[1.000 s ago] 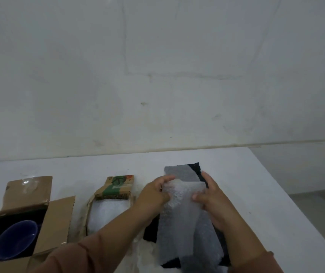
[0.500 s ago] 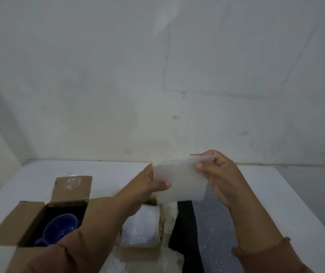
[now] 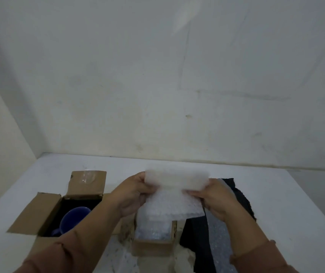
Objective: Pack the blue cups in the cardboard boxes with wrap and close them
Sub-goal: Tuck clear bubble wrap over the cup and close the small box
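- Two hands, left hand and right hand, clamped a bubble wrap sheet above the small cardboard box.
- Blue cup sat inside the open box at nine o'clock.
- Black cloth lay at three o'clock on the worktop.

Bare table lies open behind the boxes; bubble wrap covers the middle box.

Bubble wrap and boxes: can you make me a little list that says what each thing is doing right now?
bubble wrap sheet: held up by both hands over the middle box
left hand: grips the sheet's left edge
right hand: grips the sheet's right edge
middle cardboard box: open, bubble wrap inside
left cardboard box: open, flaps out
blue cup: unwrapped in the left box
black cloth: lying on the table, right side
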### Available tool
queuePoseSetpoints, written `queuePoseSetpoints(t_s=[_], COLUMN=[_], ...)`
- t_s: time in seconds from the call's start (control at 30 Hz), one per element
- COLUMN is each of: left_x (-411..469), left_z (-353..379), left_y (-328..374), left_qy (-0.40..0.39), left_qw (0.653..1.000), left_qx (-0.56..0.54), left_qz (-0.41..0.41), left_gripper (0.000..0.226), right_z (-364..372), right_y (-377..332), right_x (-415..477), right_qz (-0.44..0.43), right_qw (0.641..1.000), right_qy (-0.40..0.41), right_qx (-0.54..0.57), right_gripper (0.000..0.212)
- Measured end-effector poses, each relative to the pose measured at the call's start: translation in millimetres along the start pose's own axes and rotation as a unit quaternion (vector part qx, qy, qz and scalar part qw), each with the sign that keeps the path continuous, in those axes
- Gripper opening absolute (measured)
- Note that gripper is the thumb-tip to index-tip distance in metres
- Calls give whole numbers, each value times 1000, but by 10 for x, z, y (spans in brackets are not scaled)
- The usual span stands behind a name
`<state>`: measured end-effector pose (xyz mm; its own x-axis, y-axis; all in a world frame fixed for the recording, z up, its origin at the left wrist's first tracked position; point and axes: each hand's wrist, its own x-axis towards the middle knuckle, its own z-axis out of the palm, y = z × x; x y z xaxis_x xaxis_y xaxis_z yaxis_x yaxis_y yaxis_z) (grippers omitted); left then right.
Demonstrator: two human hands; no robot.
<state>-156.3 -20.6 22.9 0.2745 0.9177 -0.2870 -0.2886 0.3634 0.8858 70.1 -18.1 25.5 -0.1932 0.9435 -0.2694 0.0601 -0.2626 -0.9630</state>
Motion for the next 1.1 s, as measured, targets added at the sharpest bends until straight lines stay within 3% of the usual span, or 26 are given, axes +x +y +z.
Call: queuePoseSetpoints(t_s=[0.1, 0.17, 0.27, 0.33, 0.4, 0.47, 0.53, 0.6, 0.63, 0.73, 0.8, 0.87, 0.97, 1.03, 1.1], left_x=[-16, -33, -13, 11, 32, 44, 61, 74, 65, 32, 29, 42, 54, 60, 62], left_z=[-149, -209, -266, -326, -405, -435, -413, -381, -375, -439, -487, -514, -539, -562, -577], left_y=[-34, -58, -130, -185, -253, -312, -411, -529, -587, -722, -746, -756, -756, -749, -736], left_qy=[12, 13, 41, 80, 123, 135, 125, 147, 159, 158, 117, 70, 22, -21, -43], left_qw=[995, 993, 988, 975, 952, 922, 902, 861, 822, 657, 577, 560, 598, 576, 534], left_qx=[-99, -94, 61, 156, 259, 355, 411, 486, 540, 712, 779, 798, 787, 807, 835], left_qz=[-23, -64, -135, -134, -108, -77, -34, 37, 83, 189, 217, 210, 147, 126, 127], left_gripper=[34, 28, 32, 34, 45, 56, 69, 70, 65, 42, 27, 25, 54, 69, 74], right_z=[34, 100, 224, 274, 317, 374, 433, 502, 528, 595, 632, 664, 677, 645, 606], right_y=[56, 80, 124, 170, 213, 269, 340, 428, 480, 624, 703, 759, 793, 747, 694], right_x=[43, 66, 104, 159, 214, 259, 317, 375, 409, 451, 441, 423, 392, 361, 343], right_qz=[22, 22, 21, 41, 71, 58, 13, -10, -13, -34, -85, -115, -153, -161, -145], right_qw=[999, 999, 998, 998, 996, 986, 954, 918, 905, 884, 876, 852, 772, 734, 706], right_qy=[-11, -11, 0, 1, 8, 19, 4, 0, 3, 24, 32, 35, 62, 52, -21], right_qx=[-32, -44, -61, -48, -55, -157, -299, -397, -426, -466, -474, -509, -614, -658, -693], right_gripper=[36, 35, 31, 15, 14, 9, 26, 31, 31, 31, 21, 24, 34, 34, 38])
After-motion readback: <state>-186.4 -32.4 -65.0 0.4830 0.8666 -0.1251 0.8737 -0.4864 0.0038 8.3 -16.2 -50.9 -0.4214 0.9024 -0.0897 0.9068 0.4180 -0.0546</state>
